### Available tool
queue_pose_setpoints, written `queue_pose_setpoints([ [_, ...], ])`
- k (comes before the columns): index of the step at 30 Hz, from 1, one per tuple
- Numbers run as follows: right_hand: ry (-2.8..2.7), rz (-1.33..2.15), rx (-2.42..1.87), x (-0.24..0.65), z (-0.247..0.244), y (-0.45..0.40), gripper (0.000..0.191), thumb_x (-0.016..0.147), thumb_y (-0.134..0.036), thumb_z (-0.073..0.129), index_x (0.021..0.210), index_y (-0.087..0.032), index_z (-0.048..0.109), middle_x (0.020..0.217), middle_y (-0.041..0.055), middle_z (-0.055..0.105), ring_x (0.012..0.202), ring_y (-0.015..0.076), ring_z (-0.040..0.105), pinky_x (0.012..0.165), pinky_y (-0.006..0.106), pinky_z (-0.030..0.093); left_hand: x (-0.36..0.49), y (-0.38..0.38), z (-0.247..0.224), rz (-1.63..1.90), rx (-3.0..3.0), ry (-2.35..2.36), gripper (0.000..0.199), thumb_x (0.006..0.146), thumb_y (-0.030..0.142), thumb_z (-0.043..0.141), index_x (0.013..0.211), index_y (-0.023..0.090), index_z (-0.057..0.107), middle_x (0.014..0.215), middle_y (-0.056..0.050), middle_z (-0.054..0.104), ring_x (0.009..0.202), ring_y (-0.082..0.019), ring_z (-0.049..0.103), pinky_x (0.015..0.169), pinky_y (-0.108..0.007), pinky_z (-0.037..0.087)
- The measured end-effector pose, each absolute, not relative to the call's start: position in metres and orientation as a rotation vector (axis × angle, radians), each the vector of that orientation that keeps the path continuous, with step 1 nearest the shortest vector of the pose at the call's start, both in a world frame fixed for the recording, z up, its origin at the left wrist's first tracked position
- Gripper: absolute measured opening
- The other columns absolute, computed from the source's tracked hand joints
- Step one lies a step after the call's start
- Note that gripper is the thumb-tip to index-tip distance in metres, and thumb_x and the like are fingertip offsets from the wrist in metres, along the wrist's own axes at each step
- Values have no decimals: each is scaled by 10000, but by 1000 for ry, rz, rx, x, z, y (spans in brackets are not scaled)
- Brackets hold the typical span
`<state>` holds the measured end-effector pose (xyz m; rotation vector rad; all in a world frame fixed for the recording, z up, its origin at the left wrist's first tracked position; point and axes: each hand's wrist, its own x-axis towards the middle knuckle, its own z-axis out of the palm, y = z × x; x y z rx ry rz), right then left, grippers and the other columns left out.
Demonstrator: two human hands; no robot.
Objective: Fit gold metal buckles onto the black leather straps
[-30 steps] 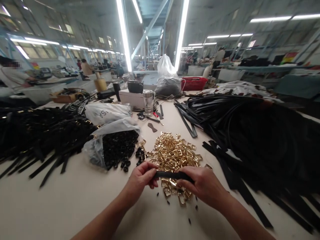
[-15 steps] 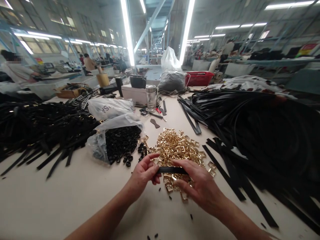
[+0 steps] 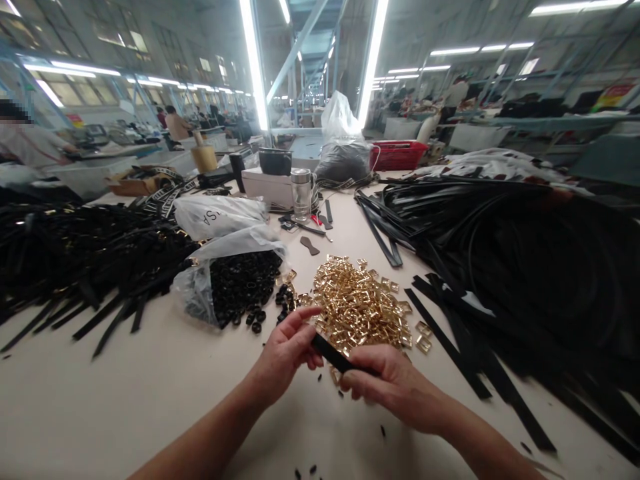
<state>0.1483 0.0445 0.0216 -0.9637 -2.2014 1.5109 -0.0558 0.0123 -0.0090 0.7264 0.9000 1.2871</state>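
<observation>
Toward the left edge of the surface (image 3: 125, 393) spreads a heap of black straps (image 3: 95, 247), and next to it a clear plastic bag (image 3: 195, 300) spills small black loops (image 3: 245, 283); the left hand (image 3: 287, 350) pinches one end of a black strip (image 3: 331, 353), which slants toward the near edge in front of a pile of gold buckles (image 3: 360, 300), into the right hand (image 3: 395, 383), its thumb and fingers closed on it, the two hands apart; long black bands (image 3: 540, 253) cover the right edge
</observation>
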Motion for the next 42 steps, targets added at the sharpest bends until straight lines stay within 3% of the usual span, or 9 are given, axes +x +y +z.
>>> queue_pose_setpoints([
  [3, -2173, 1424, -912, 148, 25, 44, 250, 847, -287, 666, 627, -173, 631, 706, -15, 545, 689, 124, 530, 629, 245, 410, -54, 12, -8, 1346, 683, 833, 345, 838, 459, 694, 1008, 160, 665, 705, -11, 662, 550, -92, 606, 512, -184, 445],
  [9, -1417, 1429, -1035, 149, 8, 55, 344, 797, -508, 714, 900, -186, 652, 715, 1, 604, 594, 133, 551, 534, 260, 482, -48, 3, -4, 1050, 874, 832, 424, 766, 394, 774, 1094, 174, 620, 1037, -108, 721, 928, -232, 695, 754, -305, 536],
  [15, -1307, 1330, -1069, 155, -4, 69, 370, 790, -510, 736, 920, -177, 637, 790, 30, 651, 598, 142, 599, 501, 259, 526, -44, 1, -7, 883, 776, 936, 294, 799, 356, 723, 965, 149, 598, 682, -34, 712, 522, -123, 656, 457, -179, 429],
  [19, -1300, 1091, -1014, 173, 2, 83, 403, 895, -489, 626, 1201, -231, 580, 1213, 92, 622, 1014, 228, 657, 812, 359, 584, -51, 6, -8, 945, 702, 902, 264, 794, 366, 710, 904, 153, 600, 551, 6, 654, 391, -78, 558, 363, -141, 333],
  [23, -1572, 514, -960, 186, 16, 84, 493, 938, -417, 572, 1391, -254, 464, 1435, 108, 487, 1299, 271, 491, 1097, 482, 395, -56, 8, -9, 935, 652, 853, 266, 772, 315, 718, 956, 154, 615, 500, 21, 629, 342, -69, 505, 335, -136, 309],
  [28, -2212, 575, -743, 170, 18, 65, 332, 915, -384, 627, 1209, -230, 628, 1175, 93, 674, 1131, 246, 610, 982, 423, 497, -56, 9, -12, 914, 640, 829, 261, 782, 291, 706, 976, 131, 637, 480, 9, 621, 331, -71, 494, 330, -134, 304],
  [32, -2214, 759, -759, 158, 10, 58, 204, 914, -318, 638, 1093, -231, 681, 989, 49, 713, 910, 191, 666, 813, 330, 539, -58, 10, -12, 915, 628, 799, 266, 790, 302, 704, 982, 126, 651, 465, 12, 608, 320, -70, 479, 323, -135, 297],
  [38, -2149, 982, -836, 153, 12, 52, 144, 892, -306, 666, 1011, -234, 704, 890, 13, 709, 804, 159, 657, 737, 274, 515, -56, 7, -13, 871, 650, 762, 265, 782, 325, 701, 953, 126, 665, 446, 23, 578, 306, -69, 450, 312, -149, 265],
  [42, -2158, 1011, -940, 150, 11, 49, 86, 865, -284, 690, 922, -226, 715, 819, 2, 706, 742, 157, 648, 672, 261, 495, -53, 7, -9, 952, 854, 950, 224, 789, 327, 715, 932, 161, 665, 641, -16, 670, 481, -109, 583, 442, -188, 392],
])
